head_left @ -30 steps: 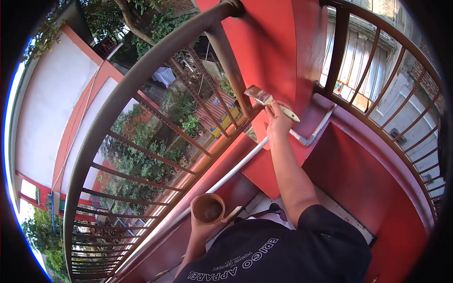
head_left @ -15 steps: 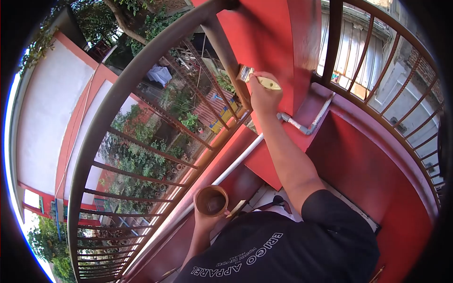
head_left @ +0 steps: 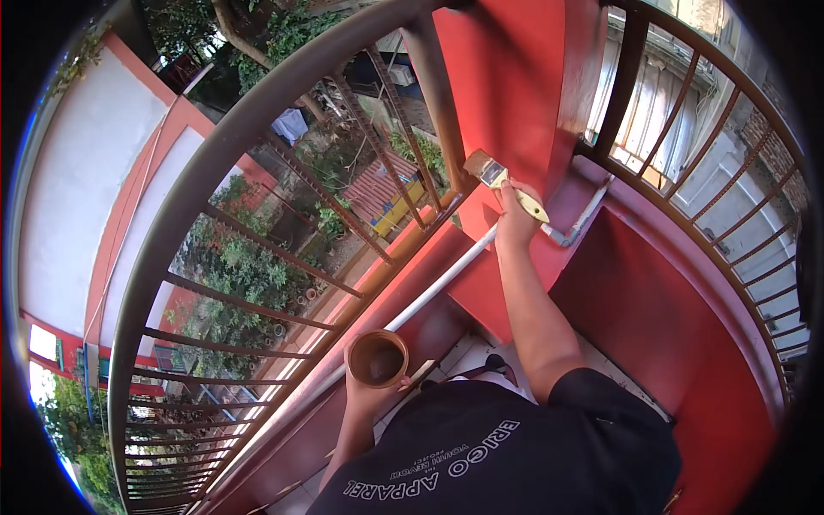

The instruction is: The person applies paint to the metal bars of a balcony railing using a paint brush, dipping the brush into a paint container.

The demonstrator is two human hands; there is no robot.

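My right hand [head_left: 517,225] is closed around the pale handle of a paintbrush [head_left: 530,206]. Its brown-coated bristles are angled up and left, right by the lower end of a brown railing post [head_left: 439,112] and in front of the red pillar [head_left: 506,77]. Lower down, my left hand [head_left: 367,399] grips a round brown cup [head_left: 378,359] from the side. Looking into its mouth, I see dark brown inside. A pale narrow strip [head_left: 419,375] shows beside the left fingers.
The curved brown railing [head_left: 172,206] with thin bars runs along my left, plants and a yard beyond it. A white pipe [head_left: 442,279] follows its base. Another railing [head_left: 687,176] curves at the right, above a red surface [head_left: 661,300].
The brush has moved down along the post and slightly away from it, its bristles now plainly visible. My view has shifted a little; the left hand still holds the cup.
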